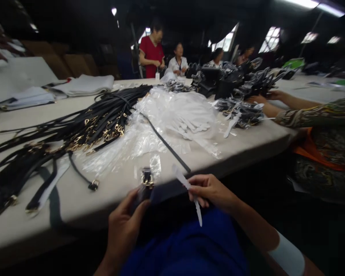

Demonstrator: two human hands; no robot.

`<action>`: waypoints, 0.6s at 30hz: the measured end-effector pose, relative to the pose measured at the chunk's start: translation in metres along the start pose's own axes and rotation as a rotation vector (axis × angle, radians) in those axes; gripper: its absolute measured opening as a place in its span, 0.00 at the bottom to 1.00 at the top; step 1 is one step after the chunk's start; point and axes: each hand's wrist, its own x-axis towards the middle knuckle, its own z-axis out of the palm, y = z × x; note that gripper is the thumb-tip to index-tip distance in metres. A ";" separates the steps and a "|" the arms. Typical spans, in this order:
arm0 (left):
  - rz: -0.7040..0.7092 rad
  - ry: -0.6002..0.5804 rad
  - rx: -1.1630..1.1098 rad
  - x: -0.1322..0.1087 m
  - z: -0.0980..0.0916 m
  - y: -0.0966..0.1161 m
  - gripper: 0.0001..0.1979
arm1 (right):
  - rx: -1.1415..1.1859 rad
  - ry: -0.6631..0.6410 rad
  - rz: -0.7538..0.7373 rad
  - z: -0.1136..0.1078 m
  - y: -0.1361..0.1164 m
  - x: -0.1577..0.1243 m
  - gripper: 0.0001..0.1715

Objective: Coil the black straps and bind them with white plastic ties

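My left hand (125, 224) is closed around a black strap (146, 177), folded up, with gold-coloured metal hardware at its top end. Its lower part is hidden by my fingers. Between the fingers and thumb of my right hand (208, 191) is a thin white strip (198, 211) with wavy edges, slanting from upper left to lower right. Both hands are at the table's front edge, apart from each other. A loose black strap (168, 147) lies just beyond my right hand. Clear plastic bags (140, 142) are heaped behind both hands.
Many black straps with gold clasps (103, 119) are piled on the table (126, 191) at left. White strips (188, 124) lie in plastic at the centre. Wrapped black goods (244, 111) stand at right, near a co-worker's arms (299, 103). Other people are behind the table.
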 end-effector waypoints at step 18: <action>0.816 -0.247 0.360 -0.019 0.059 0.033 0.17 | 0.475 0.195 -0.054 0.039 0.057 -0.011 0.22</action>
